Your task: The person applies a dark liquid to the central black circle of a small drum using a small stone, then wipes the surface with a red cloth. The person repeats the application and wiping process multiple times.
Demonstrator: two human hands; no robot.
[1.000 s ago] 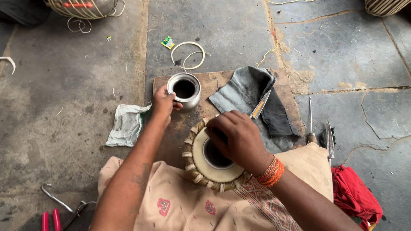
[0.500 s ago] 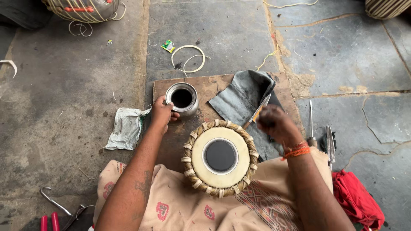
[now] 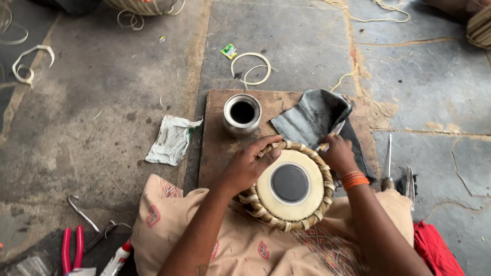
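The wooden board [image 3: 215, 148] lay flat on the stone floor [image 3: 102, 102] and serves as my landmark throughout. At its near edge, resting partly on the patterned cloth [image 3: 245, 245] over my lap, stood the small drum [image 3: 289, 185], head upward, its black centre patch facing me. Being round, it showed no long axis; its strapped rim was what my hands met.

On the board's far right corner lay a dark grey cloth [image 3: 312, 115], folded loosely. On the far left part of the board stood a small metal pot [image 3: 242, 113], upright and open.

My left hand [image 3: 249, 164] rested on the drum's far left rim, fingers spread and curled over the woven straps, gripping nothing else. My right hand [image 3: 338, 153] sat at the drum's far right rim, closed around a slim tool [image 3: 332, 134] whose tip pointed away toward the grey cloth. Both hands touched the drum; neither was markedly nearer.

Left of the board, on the floor, lay a crumpled white rag [image 3: 171, 140]. Right of it lay a screwdriver-like tool [image 3: 387, 163].
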